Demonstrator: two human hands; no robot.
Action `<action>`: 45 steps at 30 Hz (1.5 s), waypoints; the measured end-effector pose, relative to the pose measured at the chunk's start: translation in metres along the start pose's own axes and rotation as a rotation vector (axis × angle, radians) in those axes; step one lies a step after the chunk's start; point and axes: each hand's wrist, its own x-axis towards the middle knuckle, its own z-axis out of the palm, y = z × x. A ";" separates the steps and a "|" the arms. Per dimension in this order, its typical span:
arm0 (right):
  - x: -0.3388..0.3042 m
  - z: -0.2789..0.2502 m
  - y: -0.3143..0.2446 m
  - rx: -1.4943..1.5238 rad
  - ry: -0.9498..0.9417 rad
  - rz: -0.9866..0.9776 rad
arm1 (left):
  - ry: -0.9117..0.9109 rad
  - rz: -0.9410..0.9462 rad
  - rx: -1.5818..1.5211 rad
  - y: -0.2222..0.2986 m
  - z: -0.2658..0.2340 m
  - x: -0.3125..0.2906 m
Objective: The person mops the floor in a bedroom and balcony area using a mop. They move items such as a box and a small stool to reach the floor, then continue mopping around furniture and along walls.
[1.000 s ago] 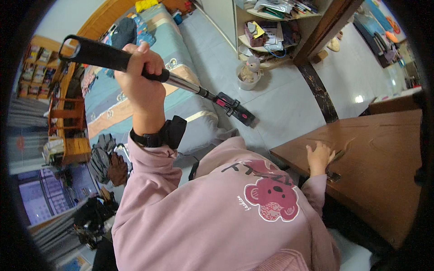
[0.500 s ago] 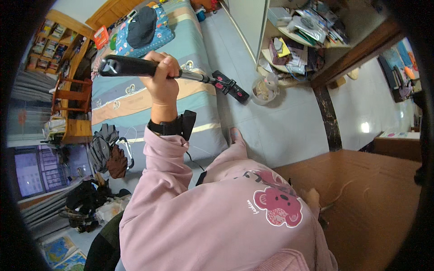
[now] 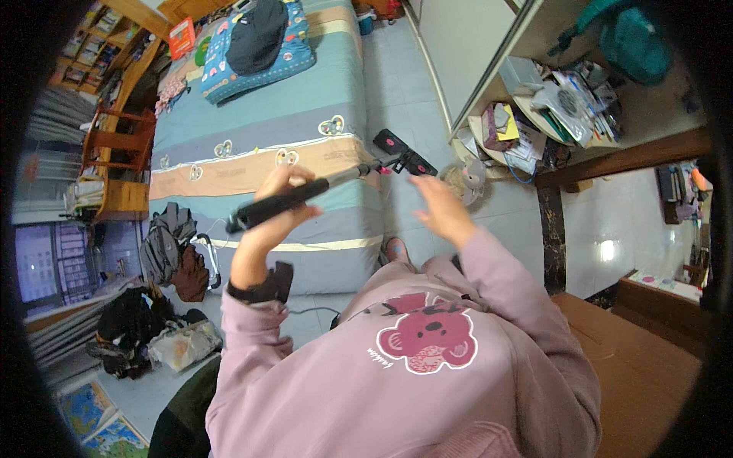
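Observation:
My left hand [image 3: 267, 230] holds a selfie stick [image 3: 289, 202] by its thick black handle, the thumb on one side and the fingers on the other in a loose grip. The silver shaft points to the right and away from me. At its far end sits a black phone clamp [image 3: 405, 156] with pink pads, and no phone shows in it. My right hand [image 3: 444, 211] is raised near the clamp end, apart from the stick. Its fingers are spread and it holds nothing. A black band [image 3: 263, 286] circles my left wrist.
A striped bed [image 3: 259, 164] lies ahead, with a blue patterned cushion [image 3: 301, 61] on it. Cluttered shelves [image 3: 550, 122] stand at the right, beside a bin [image 3: 464, 182] with a plush toy. Bags [image 3: 172, 237] rest by the bed's left corner. A brown surface [image 3: 634, 359] is at lower right.
My right hand has come up from the brown surface toward the clamp. My left hand has lowered and loosened round the handle, and the stick now slants upward to the right.

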 end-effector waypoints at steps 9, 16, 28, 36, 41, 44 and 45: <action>0.148 0.172 -0.035 0.095 -0.515 -0.362 | -0.184 -0.541 -0.994 0.032 -0.075 -0.092; 0.154 0.200 -0.022 0.091 -0.673 -0.552 | -0.064 -1.256 -0.289 0.067 -0.061 -0.079; 0.370 0.126 0.242 -0.243 -0.213 0.037 | -0.024 -0.593 0.368 -0.046 0.148 0.212; 0.458 0.056 0.298 0.018 -0.234 0.113 | -0.034 -0.456 0.365 -0.120 0.219 0.421; 0.403 0.065 0.266 -0.250 -0.507 -0.003 | -0.047 -0.410 0.158 -0.137 0.215 0.342; 0.345 0.086 0.219 -0.211 -0.490 -0.248 | -0.070 -0.464 0.105 -0.115 0.182 0.244; 0.326 0.094 0.202 -0.200 -0.467 -0.363 | -0.153 -0.582 0.081 -0.103 0.166 0.215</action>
